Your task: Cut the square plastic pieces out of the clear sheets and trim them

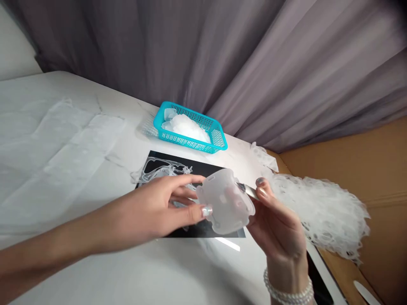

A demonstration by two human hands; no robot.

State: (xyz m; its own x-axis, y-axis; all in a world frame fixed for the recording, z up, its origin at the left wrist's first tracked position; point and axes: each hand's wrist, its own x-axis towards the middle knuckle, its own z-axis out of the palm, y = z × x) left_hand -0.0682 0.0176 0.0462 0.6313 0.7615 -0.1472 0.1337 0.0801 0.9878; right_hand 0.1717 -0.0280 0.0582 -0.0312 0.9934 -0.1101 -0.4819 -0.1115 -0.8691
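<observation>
Over the black mat [203,230], the frosted piece [224,212] could get gouged if the metal tool [249,191] slips, its tip lying at the far edge. The left hand [165,205] reaches across, thumb and fingers clamped on the piece's left side; the right hand [278,224], palm up, pinches the tool, its remaining fingers perhaps behind the piece.

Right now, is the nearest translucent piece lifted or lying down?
Lifted: the left hand grips the translucent piece by its edge above the mat.
</observation>
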